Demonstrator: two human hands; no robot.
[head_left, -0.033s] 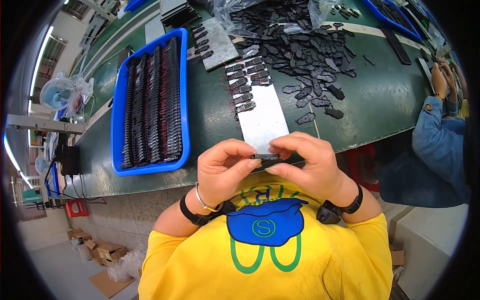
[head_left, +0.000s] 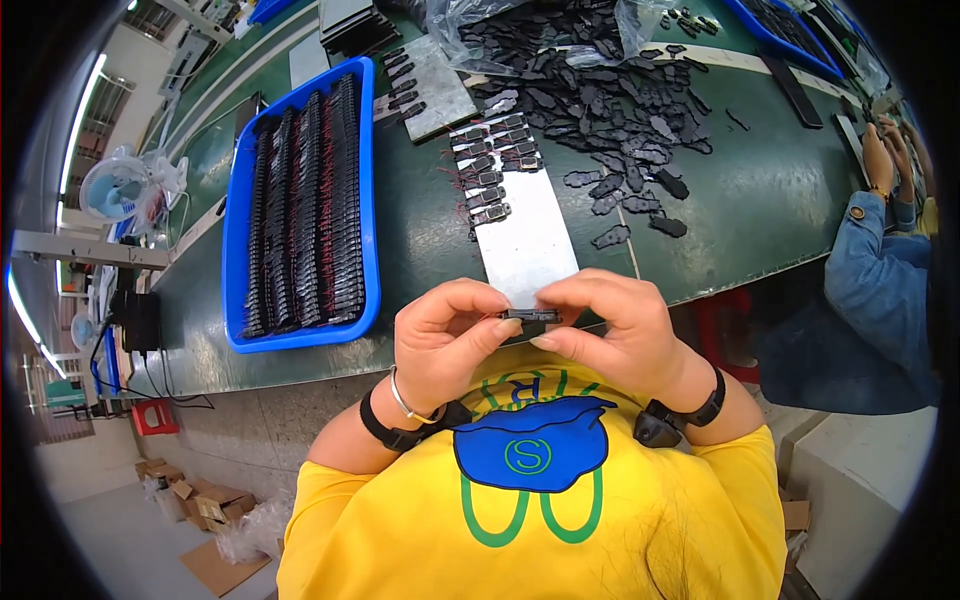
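Observation:
A small black plastic part [head_left: 531, 315] is pinched between my two hands, just beyond the front edge of the bench. My left hand [head_left: 447, 328] grips its left end between thumb and forefinger. The right end sits between the thumb and forefinger of my right hand [head_left: 615, 325]. Under and beyond my fingertips lies a white board [head_left: 525, 235]. Assembled black pieces [head_left: 489, 196] with red wires stand in two columns on its far half. To the right spreads a heap of flat black plastic parts [head_left: 630, 130], some partly inside a clear plastic bag [head_left: 460, 30].
A blue tray [head_left: 371, 230] packed with rows of wired black parts stands to my left. Behind it is a grey plate [head_left: 440, 95] carrying several black pieces. A dark bar [head_left: 793, 92] lies at the far right. Another person's denim sleeve [head_left: 870, 255] reaches in at the right edge.
My right forefinger and thumb have shifted very slightly on the black plastic part. Everything else looks the same.

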